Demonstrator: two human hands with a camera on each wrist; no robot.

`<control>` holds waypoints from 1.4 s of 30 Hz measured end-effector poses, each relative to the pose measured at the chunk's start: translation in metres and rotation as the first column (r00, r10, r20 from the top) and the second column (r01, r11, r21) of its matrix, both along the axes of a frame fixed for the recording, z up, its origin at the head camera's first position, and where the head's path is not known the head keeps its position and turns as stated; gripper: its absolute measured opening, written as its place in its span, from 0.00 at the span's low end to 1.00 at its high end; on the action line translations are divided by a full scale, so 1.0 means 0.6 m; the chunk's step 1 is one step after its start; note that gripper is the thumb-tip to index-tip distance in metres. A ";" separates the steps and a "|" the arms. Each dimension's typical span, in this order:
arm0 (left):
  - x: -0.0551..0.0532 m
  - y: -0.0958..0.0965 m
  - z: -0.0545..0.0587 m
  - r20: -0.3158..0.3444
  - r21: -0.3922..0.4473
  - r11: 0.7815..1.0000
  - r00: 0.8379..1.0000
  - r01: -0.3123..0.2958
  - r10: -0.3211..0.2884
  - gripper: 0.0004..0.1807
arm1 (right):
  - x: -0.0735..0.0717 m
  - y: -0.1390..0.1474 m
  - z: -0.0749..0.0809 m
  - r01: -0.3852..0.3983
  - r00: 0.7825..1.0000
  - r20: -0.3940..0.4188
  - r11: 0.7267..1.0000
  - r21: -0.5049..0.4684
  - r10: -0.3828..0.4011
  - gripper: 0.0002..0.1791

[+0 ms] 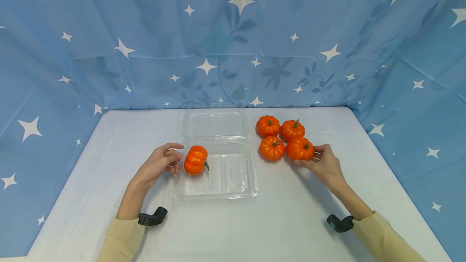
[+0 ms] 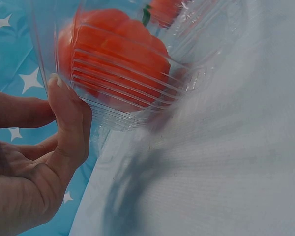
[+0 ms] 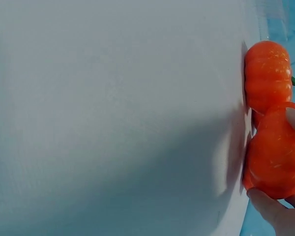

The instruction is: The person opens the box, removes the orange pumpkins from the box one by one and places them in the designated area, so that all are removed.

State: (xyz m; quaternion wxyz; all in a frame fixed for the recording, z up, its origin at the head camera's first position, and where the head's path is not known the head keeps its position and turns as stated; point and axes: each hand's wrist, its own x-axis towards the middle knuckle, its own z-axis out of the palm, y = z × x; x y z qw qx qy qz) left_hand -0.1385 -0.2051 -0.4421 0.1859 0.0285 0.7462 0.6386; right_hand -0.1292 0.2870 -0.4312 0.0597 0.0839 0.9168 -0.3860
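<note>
A clear plastic clamshell container (image 1: 233, 195) lies with its lid laid back. My left hand (image 1: 160, 165) is at its left side, fingers bent, fingertips (image 2: 56, 88) at the rim. Inside the container, near that side, a small orange pumpkin (image 1: 195, 160) lies tipped over, green stem to the right. My right hand (image 1: 325, 167) grips another orange pumpkin (image 1: 300, 149), the front right one of a cluster, with the thumb at its front and fingers on its right side. In the right wrist view, this pumpkin (image 3: 278, 152) is close to the tabletop.
Three more pumpkins sit beside the gripped one: back left (image 1: 268, 126), back right (image 1: 292, 130) and front left (image 1: 272, 148). The open lid (image 1: 214, 126) lies toward the back of the white table (image 1: 218, 229). A blue star-patterned curtain (image 1: 218, 31) surrounds its back and sides.
</note>
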 end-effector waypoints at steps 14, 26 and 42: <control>0.003 -0.004 0.000 0.000 0.005 1.000 1.000 -0.002 0.002 0.24 | -0.001 -0.009 -0.010 -0.013 0.999 0.039 1.000 -0.019 0.014 0.47; -0.001 0.000 -0.001 -0.005 0.011 1.000 1.000 -0.001 0.001 0.24 | -0.007 -0.011 -0.007 -0.096 0.995 0.027 0.995 0.014 0.096 0.52; 0.002 0.000 -0.002 -0.003 0.004 1.000 1.000 -0.002 0.002 0.24 | -0.006 -0.043 0.019 -0.088 0.983 -0.154 0.995 0.052 0.095 0.51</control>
